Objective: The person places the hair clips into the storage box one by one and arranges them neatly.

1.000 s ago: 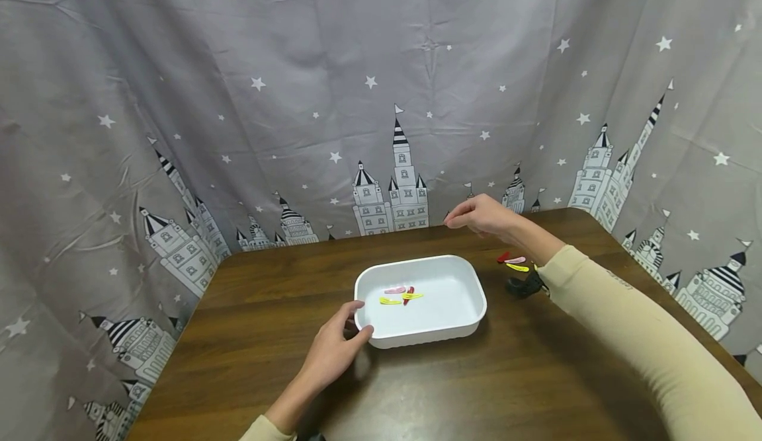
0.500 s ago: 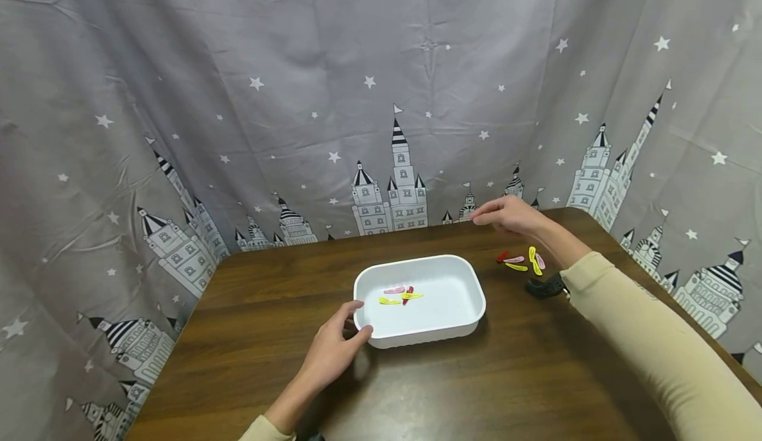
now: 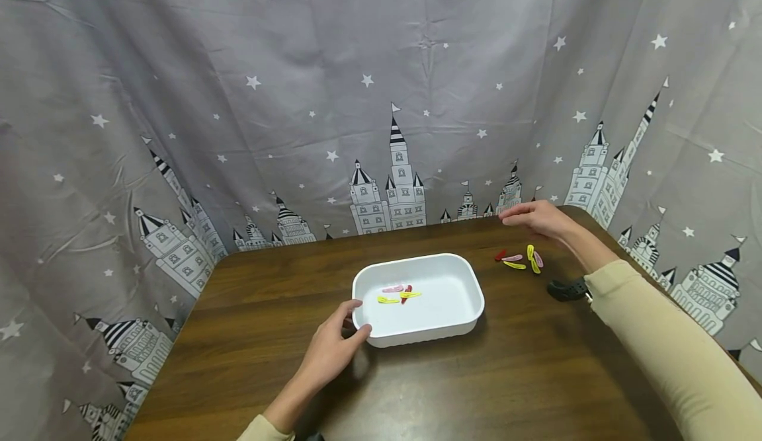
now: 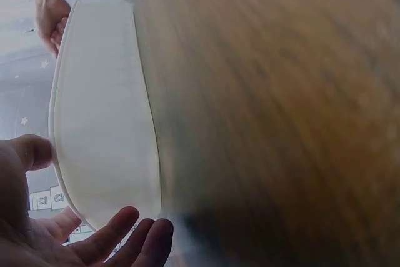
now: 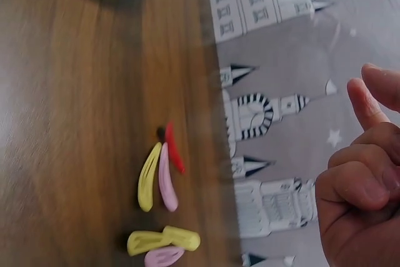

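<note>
A white rectangular tray is touched by the loosely spread left hand. Nothing is seen in the loosely curled right hand, near slim red, pink, yellow hair clips on the brown surface; being crowded, two could be pinched together.

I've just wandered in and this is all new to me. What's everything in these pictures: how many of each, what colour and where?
Table: 1, brown, across the lower part of the head view.
Curtain: 1, grey with white stars and castles, behind the table.
Tray: 1, white, on the table.
Yellow clips: 5, yellow, 2 in the tray, 3 on the table right of it.
Pink clips: at least 3, pink, 2 on the table, the rest in the tray (too small to count surely).
Red clips: 2, red, 1 in the tray, 1 on the table.
Black band: 1 plainly seen, black, by the right wrist.
Sleeves: 2, cream, on the forearms.
Left hand: 1, bare, at the tray's left end.
Right hand: 1, bare, above the table's far right.
</note>
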Available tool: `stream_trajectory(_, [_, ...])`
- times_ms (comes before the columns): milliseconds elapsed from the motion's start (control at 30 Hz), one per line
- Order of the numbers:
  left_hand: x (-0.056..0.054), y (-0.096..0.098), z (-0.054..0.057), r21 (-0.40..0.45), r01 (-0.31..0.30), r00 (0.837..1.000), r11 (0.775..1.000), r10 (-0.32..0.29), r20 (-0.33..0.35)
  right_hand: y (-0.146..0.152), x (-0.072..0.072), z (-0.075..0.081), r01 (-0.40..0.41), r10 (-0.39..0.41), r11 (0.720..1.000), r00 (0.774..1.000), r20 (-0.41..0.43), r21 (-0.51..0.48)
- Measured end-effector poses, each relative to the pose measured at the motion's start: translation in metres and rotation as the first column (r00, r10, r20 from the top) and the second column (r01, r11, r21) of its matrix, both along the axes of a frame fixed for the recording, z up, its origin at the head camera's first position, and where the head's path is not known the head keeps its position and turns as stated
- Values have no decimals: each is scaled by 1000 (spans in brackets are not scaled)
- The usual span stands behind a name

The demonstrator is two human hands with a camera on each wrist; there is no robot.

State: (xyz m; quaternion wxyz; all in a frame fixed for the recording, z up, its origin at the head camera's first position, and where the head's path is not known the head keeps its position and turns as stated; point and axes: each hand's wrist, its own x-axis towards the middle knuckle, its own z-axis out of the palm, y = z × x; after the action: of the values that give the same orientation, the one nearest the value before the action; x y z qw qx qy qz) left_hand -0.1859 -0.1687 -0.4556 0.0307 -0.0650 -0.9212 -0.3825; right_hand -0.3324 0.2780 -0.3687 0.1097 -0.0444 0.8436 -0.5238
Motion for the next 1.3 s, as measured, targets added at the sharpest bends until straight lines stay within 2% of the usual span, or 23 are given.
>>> stream_trajectory(267, [0,1,1,5,-5,1000,1000,5,10,25,4,-22,54,-54,999,998,14,-2])
stream_trajectory(633, [-1,0,2,18,-5,1000,1000,5,4,54,9,-56,120,-117,984,993,34,-134])
stream_trajectory(733, [-1,0,1,21,5,1000,1000,-4,-12,60,12,-64,137,-133,983,990,38,-120])
stream_trajectory(1033, [5,1,-2,17,7,1000,1000,-7,2,73,23,-91,197,-192,979,979,73,-57])
stream_trajectory(1300, [1,0,1,17,11,1000,1000,-11,5,73,22,-97,242,-239,970,969,67,-32])
